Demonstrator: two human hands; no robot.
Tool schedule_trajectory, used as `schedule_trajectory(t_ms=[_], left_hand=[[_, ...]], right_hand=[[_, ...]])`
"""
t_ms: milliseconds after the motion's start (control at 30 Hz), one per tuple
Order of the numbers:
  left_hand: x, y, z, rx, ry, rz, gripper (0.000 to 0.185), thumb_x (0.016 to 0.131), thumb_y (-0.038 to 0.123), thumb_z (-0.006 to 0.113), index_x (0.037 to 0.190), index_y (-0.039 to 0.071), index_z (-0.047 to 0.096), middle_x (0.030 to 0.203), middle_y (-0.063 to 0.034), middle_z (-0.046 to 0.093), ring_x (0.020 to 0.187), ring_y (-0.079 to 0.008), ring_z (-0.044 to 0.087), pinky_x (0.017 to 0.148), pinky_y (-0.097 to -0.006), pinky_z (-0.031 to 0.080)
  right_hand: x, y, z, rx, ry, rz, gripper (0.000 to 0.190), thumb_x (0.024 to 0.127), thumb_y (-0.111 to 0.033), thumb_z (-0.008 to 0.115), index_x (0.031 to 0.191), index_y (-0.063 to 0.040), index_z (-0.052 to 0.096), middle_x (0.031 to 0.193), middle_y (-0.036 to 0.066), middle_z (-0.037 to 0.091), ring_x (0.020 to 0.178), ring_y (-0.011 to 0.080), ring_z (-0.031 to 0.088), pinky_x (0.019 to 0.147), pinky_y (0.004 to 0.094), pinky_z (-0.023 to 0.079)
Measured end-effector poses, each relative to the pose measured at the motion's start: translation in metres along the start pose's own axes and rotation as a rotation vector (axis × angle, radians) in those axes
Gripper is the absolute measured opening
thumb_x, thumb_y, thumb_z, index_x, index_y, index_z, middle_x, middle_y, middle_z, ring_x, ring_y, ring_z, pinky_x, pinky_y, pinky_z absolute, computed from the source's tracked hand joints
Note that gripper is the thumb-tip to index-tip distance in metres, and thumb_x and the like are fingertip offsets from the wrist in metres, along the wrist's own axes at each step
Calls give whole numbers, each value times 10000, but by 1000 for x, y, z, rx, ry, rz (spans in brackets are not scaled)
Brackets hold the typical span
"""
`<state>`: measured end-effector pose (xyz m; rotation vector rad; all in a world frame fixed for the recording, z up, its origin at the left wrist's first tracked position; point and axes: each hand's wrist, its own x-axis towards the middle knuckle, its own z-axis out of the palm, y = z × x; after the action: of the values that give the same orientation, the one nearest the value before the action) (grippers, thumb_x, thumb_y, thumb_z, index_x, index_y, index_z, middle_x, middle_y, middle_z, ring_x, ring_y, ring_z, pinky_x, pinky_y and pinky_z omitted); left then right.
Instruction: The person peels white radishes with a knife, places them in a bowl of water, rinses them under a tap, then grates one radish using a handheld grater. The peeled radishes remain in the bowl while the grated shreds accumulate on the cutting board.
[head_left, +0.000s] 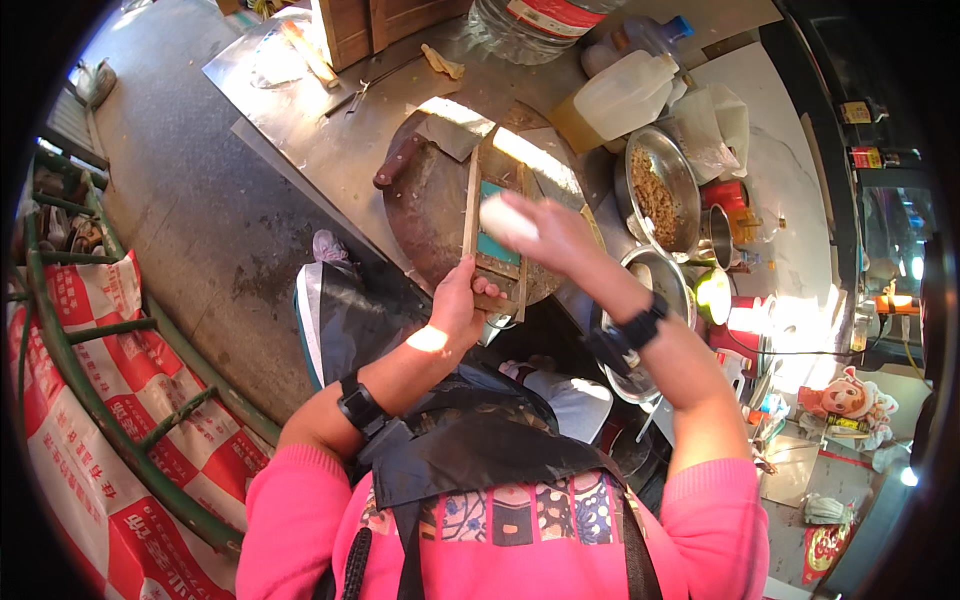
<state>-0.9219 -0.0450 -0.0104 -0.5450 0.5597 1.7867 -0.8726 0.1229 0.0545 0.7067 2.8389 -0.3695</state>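
My left hand (463, 298) grips the near end of a wooden-framed grater (472, 202) with a teal plate (496, 247) in its middle. The grater lies tilted over a thick round chopping block (424, 217). My right hand (555, 232), blurred by motion, holds a white piece of vegetable (508, 219) on the teal plate; its exact kind cannot be told. Beyond the grater rests a cleaver (454, 135) on the block, its brown wooden handle (397, 160) pointing left.
Right of the block stand a steel bowl of brown minced filling (658, 199), another steel bowl (637, 390) and a plastic jug of yellowish liquid (619, 97). A large water bottle (517, 34) is at the back. Left of the table is a green metal frame (112, 412).
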Motion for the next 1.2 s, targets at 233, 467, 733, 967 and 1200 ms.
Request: schedule_trajectory(t_ms=[233,467,733,967,1200], left_hand=[[-2,-13,-3,7,-37,-71,221,979,303,403,875,112,442,614,19,366,615,-153,447,743,-427,474],[-12,-21,-8,47,0,-156,247,989,304,367,872,101,443,616,19,370,619,-150,430,717,-399,470],[-7,-19,-6,35,-27,-100,266,988,296,377,834,88,437,617,6,383,620,-156,432,713,-400,465],[-6,-21,-11,67,-39,-68,253,984,284,389,826,92,436,630,12,401,606,-140,452,676,-383,488],[-3,-20,-15,57,-19,-54,257,983,292,387,839,87,440,622,11,379,621,-156,439,726,-419,477]], right_hand=[[10,4,-5,3,56,2,601,735,-505,616,1258,-222,533,927,201,625,849,357,620,754,433,495],[3,17,5,-37,142,57,559,752,-492,606,1248,-242,538,911,194,620,813,359,632,727,433,510],[-21,-23,-31,-4,-94,-53,559,742,-459,616,1250,-241,529,911,216,613,832,375,618,734,442,499],[16,-11,-27,-56,65,109,563,763,-482,592,1248,-205,526,903,209,632,846,377,623,738,435,502],[-16,-12,-28,-19,-219,-53,584,745,-493,598,1264,-240,516,892,222,625,823,382,626,729,455,494]])
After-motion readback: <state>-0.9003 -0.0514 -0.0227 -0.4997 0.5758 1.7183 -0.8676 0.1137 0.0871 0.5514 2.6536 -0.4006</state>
